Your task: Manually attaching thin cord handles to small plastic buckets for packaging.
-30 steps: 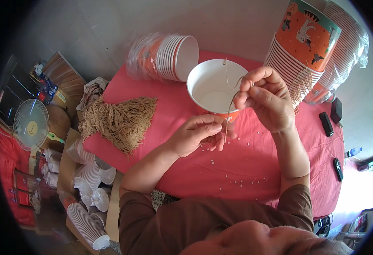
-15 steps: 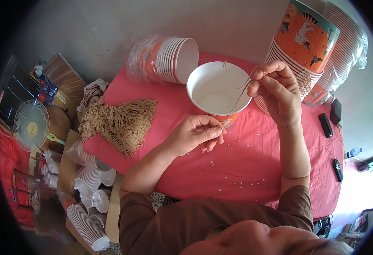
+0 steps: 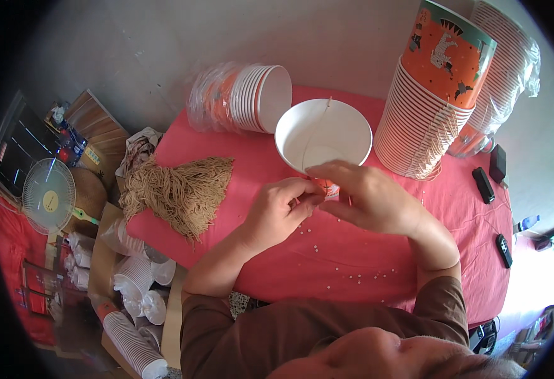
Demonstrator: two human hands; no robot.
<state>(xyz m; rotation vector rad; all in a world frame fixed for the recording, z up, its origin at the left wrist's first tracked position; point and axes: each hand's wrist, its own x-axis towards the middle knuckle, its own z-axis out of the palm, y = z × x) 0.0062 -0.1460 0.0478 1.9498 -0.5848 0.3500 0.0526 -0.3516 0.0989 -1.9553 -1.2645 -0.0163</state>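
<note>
A white paper bucket [image 3: 289, 123] with an orange outside stands before me, mouth up. A thin tan string [image 3: 308, 136] is fastened at its far rim and hangs across the inside to the near rim. There the string meets the fingertips of my right hand [image 3: 375, 199], which curl over the rim with the thumb lower down. My left hand [image 3: 280, 211] pinches at the bucket's near outer side, thumb against forefinger, the string's end hidden between them. To the left lies a bundle of tan strings [image 3: 182, 189].
A tall stack of nested buckets [image 3: 422, 120] with strings along its side stands at right; a plastic-wrapped stack [image 3: 245, 98] lies at the back. White pellets [image 3: 359, 276] dot the pink cloth [image 3: 302, 271]. Black devices [image 3: 483, 185] lie at right, a box of cups [image 3: 134, 278] lower left.
My right hand has come down and left from above the bucket's right side to its near rim. The string, earlier stretched between both hands, now hangs inside the bucket.
</note>
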